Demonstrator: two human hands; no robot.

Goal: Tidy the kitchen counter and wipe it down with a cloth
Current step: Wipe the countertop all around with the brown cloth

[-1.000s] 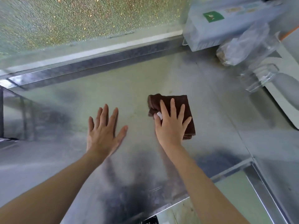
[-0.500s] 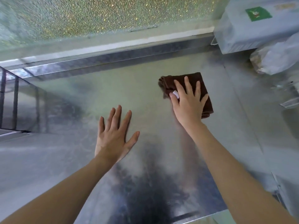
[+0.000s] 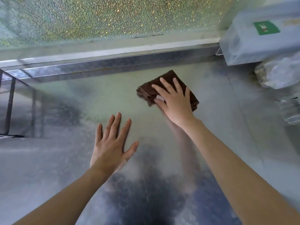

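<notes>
A folded dark brown cloth (image 3: 146,92) lies on the steel counter (image 3: 68,159), near its back rim. My right hand (image 3: 174,101) presses flat on the cloth, fingers spread over it, and hides most of its middle. My left hand (image 3: 112,143) rests flat on the bare counter, nearer me and to the left of the cloth, fingers apart, holding nothing.
A raised steel rim (image 3: 113,62) runs along the back under a textured glass pane (image 3: 113,17). A grey box with a green label (image 3: 263,38) sits at the back right, with a clear plastic bag (image 3: 279,73) in front of it. A metal frame (image 3: 9,103) stands at the left.
My right hand has slid the cloth away from me, toward the back rim, and turned it a little. My left hand has stayed flat on the counter.
</notes>
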